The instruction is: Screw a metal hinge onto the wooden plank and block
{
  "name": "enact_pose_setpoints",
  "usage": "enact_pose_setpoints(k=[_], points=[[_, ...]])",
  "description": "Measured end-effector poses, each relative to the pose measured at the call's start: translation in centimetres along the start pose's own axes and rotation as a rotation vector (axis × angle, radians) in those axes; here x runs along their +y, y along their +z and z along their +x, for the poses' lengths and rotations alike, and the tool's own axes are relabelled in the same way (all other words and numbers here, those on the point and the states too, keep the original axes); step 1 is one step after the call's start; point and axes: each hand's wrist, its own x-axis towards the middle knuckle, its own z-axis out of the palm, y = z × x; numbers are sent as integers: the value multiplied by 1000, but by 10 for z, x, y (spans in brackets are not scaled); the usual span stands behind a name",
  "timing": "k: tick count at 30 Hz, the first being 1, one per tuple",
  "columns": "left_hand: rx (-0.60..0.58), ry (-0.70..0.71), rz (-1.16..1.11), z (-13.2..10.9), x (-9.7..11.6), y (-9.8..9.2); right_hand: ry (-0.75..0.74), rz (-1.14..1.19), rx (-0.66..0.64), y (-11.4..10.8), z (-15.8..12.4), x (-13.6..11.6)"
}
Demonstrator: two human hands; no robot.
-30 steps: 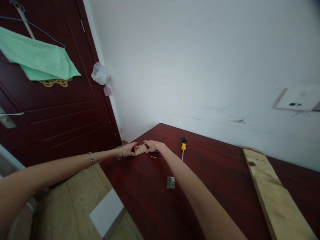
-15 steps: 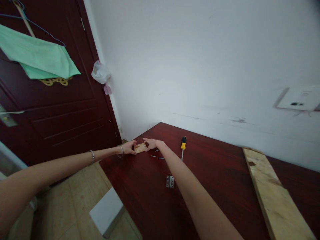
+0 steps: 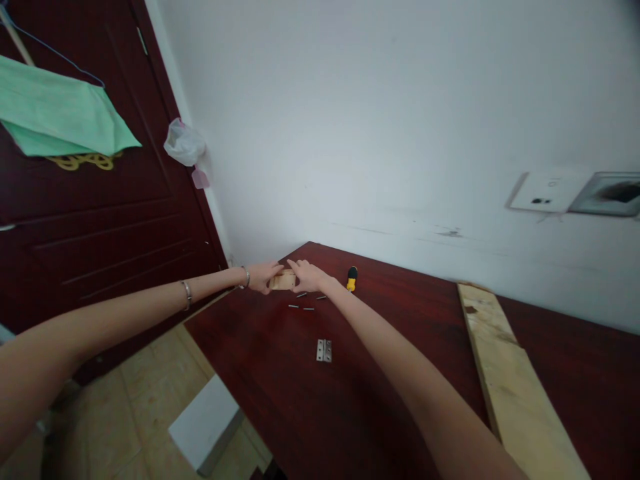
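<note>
A small pale wooden block (image 3: 283,281) is gripped at its two ends near the far left corner of the table. My left hand (image 3: 263,276) closes on its left end, and my right hand (image 3: 307,275) pinches its right end. Just below my right hand lie several thin metal screws (image 3: 309,309). Closer to me, a silver hinge (image 3: 324,351) rests opened flat on the tabletop. Behind my right forearm is a screwdriver (image 3: 352,279) with a yellow and black handle; its shaft is mostly hidden by the arm.
A long wooden board (image 3: 515,373) lies along the right of the dark red table (image 3: 395,433). The wall rises behind it, with a socket (image 3: 547,193). A white box (image 3: 205,423) sits on the floor left of the table edge, and a dark red door (image 3: 100,227) stands beyond.
The view has swung to the right, so things appear further left. Both hands keep their hold on the block, which now shows its front side more squarely.
</note>
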Motion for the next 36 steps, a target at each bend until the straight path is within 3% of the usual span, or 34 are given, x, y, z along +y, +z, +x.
enact_pose_setpoints(k=[6,14,19,24,29,36], points=[[82,212,147,45,57,-24,50,-187,144,-49,-72,16],[163,528,125,110,169,-34,218,-318,236,-104,-214,39],[114,675,138,141,238,-24,368,-343,247,-112,-290,47],[40,720,267,155,290,-8,489,-321,210,-101,-335,47],[-78,654,336,158,319,7,616,-312,183,-86,-354,38],[-190,594,193,167,320,31,691,-174,145,-75,-366,31]])
